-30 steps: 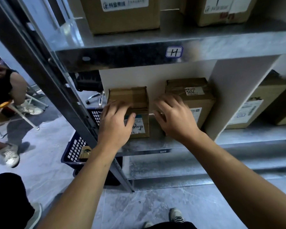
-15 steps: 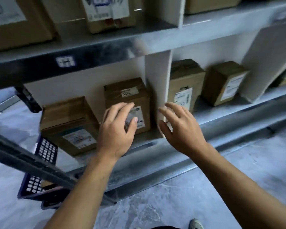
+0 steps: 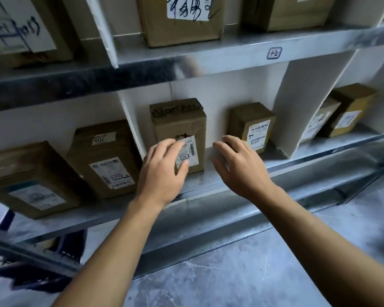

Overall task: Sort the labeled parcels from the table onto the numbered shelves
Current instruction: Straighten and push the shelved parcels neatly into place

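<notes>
View shifted right since half-second back: both hands now at bay tagged 1-2 (image 3: 274,52). Left hand (image 3: 162,171) spread against tall parcel (image 3: 182,129) upright on lower shelf (image 3: 220,180). Right hand (image 3: 239,167) spread, empty, at parcel's 3 o'clock.

Brown labeled parcels (image 3: 179,134) upright, well apart on metal shelves (image 3: 208,182)

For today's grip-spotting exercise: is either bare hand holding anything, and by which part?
Neither grips anything. The left hand spreads before the upright brown cardboard parcel's white label; contact unclear. The right hand hovers open.
</notes>
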The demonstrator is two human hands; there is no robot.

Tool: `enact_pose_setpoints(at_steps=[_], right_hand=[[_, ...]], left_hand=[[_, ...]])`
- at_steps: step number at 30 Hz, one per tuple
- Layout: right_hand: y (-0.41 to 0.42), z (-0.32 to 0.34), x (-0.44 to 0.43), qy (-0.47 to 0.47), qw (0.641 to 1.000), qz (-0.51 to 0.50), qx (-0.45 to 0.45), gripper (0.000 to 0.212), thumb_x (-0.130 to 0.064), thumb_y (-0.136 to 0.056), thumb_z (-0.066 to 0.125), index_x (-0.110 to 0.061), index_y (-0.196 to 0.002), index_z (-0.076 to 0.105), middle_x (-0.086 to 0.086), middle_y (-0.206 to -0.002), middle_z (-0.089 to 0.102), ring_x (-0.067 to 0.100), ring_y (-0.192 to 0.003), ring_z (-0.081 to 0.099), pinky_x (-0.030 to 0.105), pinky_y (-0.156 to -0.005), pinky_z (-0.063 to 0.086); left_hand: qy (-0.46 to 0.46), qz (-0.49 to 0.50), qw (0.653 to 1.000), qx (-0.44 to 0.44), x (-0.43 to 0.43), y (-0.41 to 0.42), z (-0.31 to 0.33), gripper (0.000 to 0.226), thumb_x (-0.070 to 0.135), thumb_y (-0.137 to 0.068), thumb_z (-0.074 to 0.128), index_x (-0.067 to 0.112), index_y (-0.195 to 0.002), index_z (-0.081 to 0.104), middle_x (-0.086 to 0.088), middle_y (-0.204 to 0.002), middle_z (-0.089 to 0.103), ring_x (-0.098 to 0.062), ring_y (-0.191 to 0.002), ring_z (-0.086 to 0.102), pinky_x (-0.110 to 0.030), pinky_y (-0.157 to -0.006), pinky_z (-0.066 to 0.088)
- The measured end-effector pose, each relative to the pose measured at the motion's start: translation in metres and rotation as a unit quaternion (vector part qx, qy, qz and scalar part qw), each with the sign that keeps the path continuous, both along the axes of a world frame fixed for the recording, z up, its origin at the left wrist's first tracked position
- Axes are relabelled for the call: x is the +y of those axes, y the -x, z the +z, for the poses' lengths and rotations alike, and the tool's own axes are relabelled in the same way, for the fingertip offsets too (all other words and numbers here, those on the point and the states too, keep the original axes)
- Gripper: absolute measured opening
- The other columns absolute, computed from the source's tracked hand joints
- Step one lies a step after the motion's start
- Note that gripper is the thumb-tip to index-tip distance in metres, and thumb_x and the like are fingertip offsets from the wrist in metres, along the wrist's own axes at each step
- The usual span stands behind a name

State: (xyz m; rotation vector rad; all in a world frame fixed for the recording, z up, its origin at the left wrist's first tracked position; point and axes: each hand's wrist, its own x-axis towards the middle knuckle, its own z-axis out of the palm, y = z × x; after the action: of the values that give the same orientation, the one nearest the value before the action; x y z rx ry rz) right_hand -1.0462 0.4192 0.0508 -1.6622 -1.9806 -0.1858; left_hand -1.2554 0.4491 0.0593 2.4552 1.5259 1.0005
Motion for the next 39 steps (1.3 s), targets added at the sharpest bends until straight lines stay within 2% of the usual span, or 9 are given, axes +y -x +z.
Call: enact_pose_setpoints(at_steps=[7, 12, 19, 25, 29, 32, 34, 37, 39], right_hand=[[-0.017, 0.019, 0.035, -0.002, 0.999, 0.031, 0.031, 0.042, -0.03, -0.096, 0.059, -0.012, -0.135, 0.057, 0.02, -0.137, 0.055, 0.04, -0.118, 0.057, 0.05, -0.09, 0.054], [-0.016, 0.023, 0.064, 0.023, 0.997, 0.037, 0.065, 0.045, -0.03, -0.097, 0.061, -0.017, -0.139, 0.053, 0.014, -0.141, 0.052, 0.036, -0.124, 0.053, 0.044, -0.093, 0.05], [-0.02, 0.023, 0.109, 0.046, 0.991, 0.065, 0.11, 0.051, -0.027, -0.097, 0.062, -0.014, -0.144, 0.049, 0.015, -0.147, 0.048, 0.035, -0.131, 0.051, 0.047, -0.104, 0.048], [-0.017, 0.007, 0.135, 0.05, 0.977, 0.115, 0.173, 0.051, -0.024, -0.097, 0.064, -0.011, -0.145, 0.05, 0.016, -0.147, 0.05, 0.031, -0.129, 0.053, 0.037, -0.104, 0.047], [-0.023, -0.001, 0.149, 0.061, 0.961, 0.15, 0.224, 0.046, -0.025, -0.098, 0.063, -0.014, -0.142, 0.054, 0.012, -0.147, 0.047, 0.027, -0.127, 0.054, 0.042, -0.101, 0.052], [-0.028, -0.006, 0.157, 0.07, 0.955, 0.162, 0.239, 0.044, -0.025, -0.097, 0.064, -0.013, -0.139, 0.056, 0.01, -0.143, 0.048, 0.024, -0.12, 0.057, 0.042, -0.094, 0.057], [-0.032, -0.007, 0.158, 0.065, 0.95, 0.17, 0.252, 0.043, -0.023, -0.096, 0.066, -0.011, -0.137, 0.058, 0.01, -0.141, 0.049, 0.021, -0.118, 0.058, 0.034, -0.092, 0.057], [-0.038, -0.009, 0.156, 0.053, 0.944, 0.174, 0.275, 0.042, -0.02, -0.095, 0.069, -0.01, -0.134, 0.06, 0.011, -0.14, 0.05, 0.011, -0.113, 0.054, 0.006, -0.089, 0.049], [-0.04, -0.01, 0.155, 0.05, 0.94, 0.179, 0.286, 0.042, -0.02, -0.095, 0.068, -0.011, -0.134, 0.061, 0.011, -0.14, 0.05, 0.007, -0.114, 0.051, 0.01, -0.09, 0.051]], left_hand=[[0.022, 0.074, 0.996, -0.043, 0.027, -0.023, 0.022, 0.047, 0.031, -0.094, 0.06, 0.019, -0.138, 0.052, -0.008, -0.137, 0.047, -0.027, -0.127, 0.044, -0.043, -0.109, 0.039], [0.039, 0.107, 0.989, -0.094, 0.049, -0.027, 0.022, 0.05, 0.031, -0.094, 0.061, 0.025, -0.142, 0.048, -0.002, -0.152, 0.034, -0.018, -0.138, 0.03, -0.021, -0.108, 0.017], [-0.015, 0.121, 0.988, -0.094, 0.085, -0.025, 0.004, 0.052, 0.028, -0.09, 0.068, 0.015, -0.138, 0.053, -0.017, -0.145, 0.041, -0.035, -0.134, 0.039, -0.043, -0.11, 0.035], [-0.021, 0.127, 0.986, -0.102, 0.103, -0.022, -0.008, 0.037, 0.029, -0.093, 0.064, 0.013, -0.126, 0.063, -0.016, -0.137, 0.046, -0.031, -0.124, 0.047, -0.037, -0.105, 0.042], [0.011, 0.145, 0.983, -0.114, 0.108, -0.022, -0.006, 0.036, 0.028, -0.092, 0.065, 0.015, -0.126, 0.063, -0.014, -0.136, 0.046, -0.025, -0.124, 0.046, -0.016, -0.103, 0.028], [-0.007, 0.167, 0.982, -0.085, 0.104, -0.027, -0.006, 0.036, 0.034, -0.093, 0.063, 0.017, -0.124, 0.064, -0.013, -0.133, 0.05, -0.025, -0.119, 0.048, -0.022, -0.099, 0.033], [-0.023, 0.176, 0.982, -0.071, 0.1, -0.032, -0.004, 0.035, 0.033, -0.092, 0.065, 0.016, -0.122, 0.066, -0.014, -0.131, 0.053, -0.02, -0.115, 0.047, -0.02, -0.093, 0.033], [-0.035, 0.187, 0.979, -0.067, 0.1, -0.038, -0.007, 0.036, 0.033, -0.088, 0.068, 0.016, -0.12, 0.067, -0.012, -0.13, 0.055, -0.021, -0.114, 0.051, -0.022, -0.088, 0.039], [-0.036, 0.196, 0.977, -0.073, 0.097, -0.042, -0.008, 0.036, 0.032, -0.087, 0.069, 0.016, -0.12, 0.068, -0.01, -0.131, 0.056, -0.021, -0.114, 0.054, -0.02, -0.086, 0.04]])
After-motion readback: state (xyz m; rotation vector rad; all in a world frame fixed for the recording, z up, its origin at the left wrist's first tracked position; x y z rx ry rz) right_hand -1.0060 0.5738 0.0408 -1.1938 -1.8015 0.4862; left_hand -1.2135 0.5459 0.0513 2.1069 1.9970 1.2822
